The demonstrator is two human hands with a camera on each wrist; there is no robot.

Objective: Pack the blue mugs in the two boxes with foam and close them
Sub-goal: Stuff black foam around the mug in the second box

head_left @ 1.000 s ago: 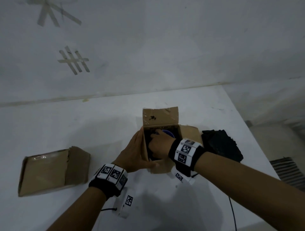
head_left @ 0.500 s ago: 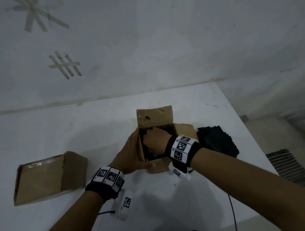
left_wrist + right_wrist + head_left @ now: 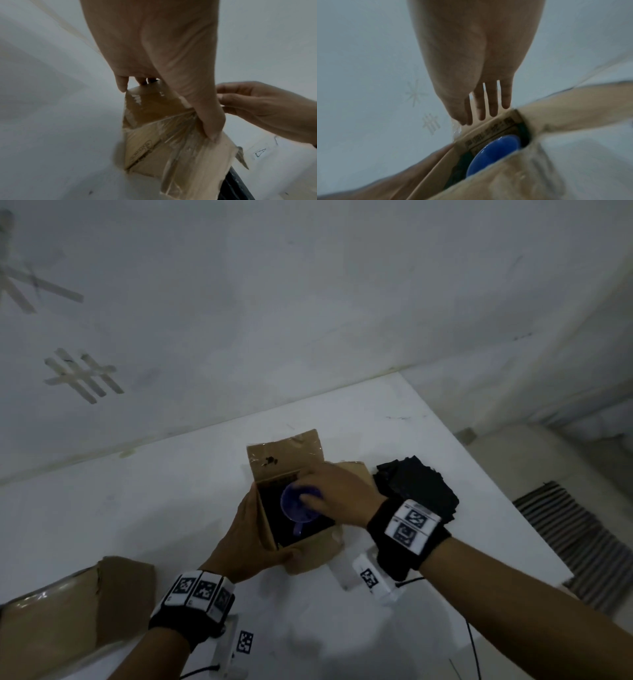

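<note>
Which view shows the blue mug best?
Head view: the blue mug sits in the open box, rim and handle visible, the right hand over it. The right wrist view shows only a blurred blue patch past a flap. The left wrist view shows none of it, only cardboard.

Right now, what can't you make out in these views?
- Blue mug: head view, far rim hidden by right hand; touching or not, unclear.
- Second box: cut by left edge; contents unseen.
- Foam inside open box: too dark.
- Left hand: wrist view, fingertips hidden behind flap.
</note>
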